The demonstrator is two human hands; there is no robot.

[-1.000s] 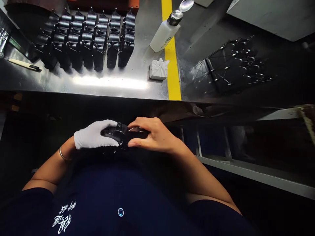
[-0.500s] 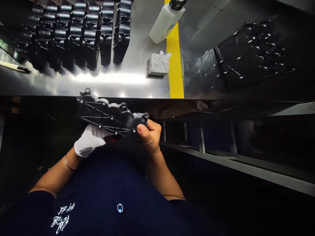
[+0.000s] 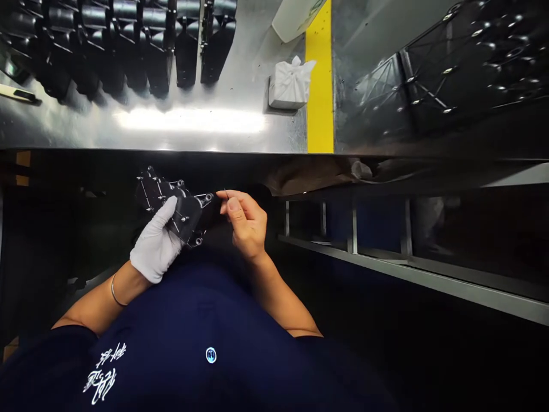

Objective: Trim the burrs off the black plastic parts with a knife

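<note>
My left hand [image 3: 155,249], in a white glove, grips a black ribbed plastic housing [image 3: 189,214] in front of my body, below the table edge. The thumb lies over its face, and the part tilts with one end toward my right hand. My bare right hand [image 3: 249,223] is just right of the housing, apart from it, with thumb and forefinger bent toward each other. A thin dark sliver shows at the fingertips, too small to name.
Rows of similar black parts [image 3: 186,48] stand on the metal table [image 3: 244,63]. A wrapped white block [image 3: 289,86] and a whitish bottle [image 3: 294,17] are by the yellow stripe [image 3: 319,109]. Black ribbed parts [image 3: 412,80] lie at right; a light-handled tool [image 3: 15,92] at left.
My right hand has let go of the housing and moved slightly left, fingers now pinched. The left hand has turned the housing and its thumb is over the face. The view has shifted a little.
</note>
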